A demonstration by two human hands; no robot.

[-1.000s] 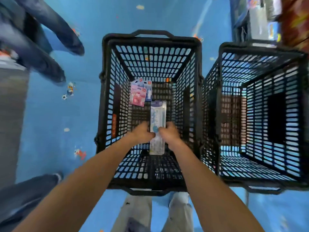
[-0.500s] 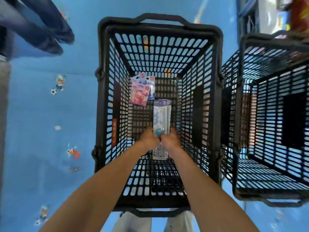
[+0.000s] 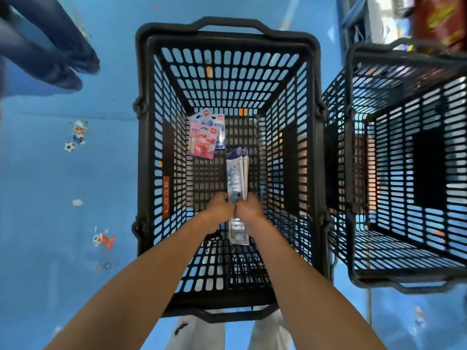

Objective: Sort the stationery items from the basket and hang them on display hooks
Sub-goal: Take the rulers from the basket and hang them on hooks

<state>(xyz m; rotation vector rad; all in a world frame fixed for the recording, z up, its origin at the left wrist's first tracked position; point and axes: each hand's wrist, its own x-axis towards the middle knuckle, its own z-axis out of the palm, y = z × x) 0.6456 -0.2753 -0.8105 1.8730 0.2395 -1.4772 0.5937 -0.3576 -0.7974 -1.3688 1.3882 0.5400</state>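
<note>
A tall black plastic basket (image 3: 151, 152) stands on the blue floor below me. Both my arms reach down into it. My left hand (image 3: 219, 207) and my right hand (image 3: 250, 206) together grip a stack of long blue-and-white stationery packs (image 3: 237, 173) around its middle, one hand on each side. The packs point away from me, their clear lower end showing between my wrists. Two small carded packs, a pink one (image 3: 202, 142) overlapping a blue one (image 3: 218, 125), lie on the basket bottom at the far left.
A second black basket (image 3: 353, 173) stands close on the right. Another person's dark trouser legs and shoes (image 3: 63, 66) are at the upper left. Shelving with goods (image 3: 379, 18) rises at the upper right. My own light trousers (image 3: 197, 332) show below the basket.
The view has shifted so the basket sits more centred and closer. My hands have drawn nearer together on the long packs and lifted them slightly. The small packs have not moved.
</note>
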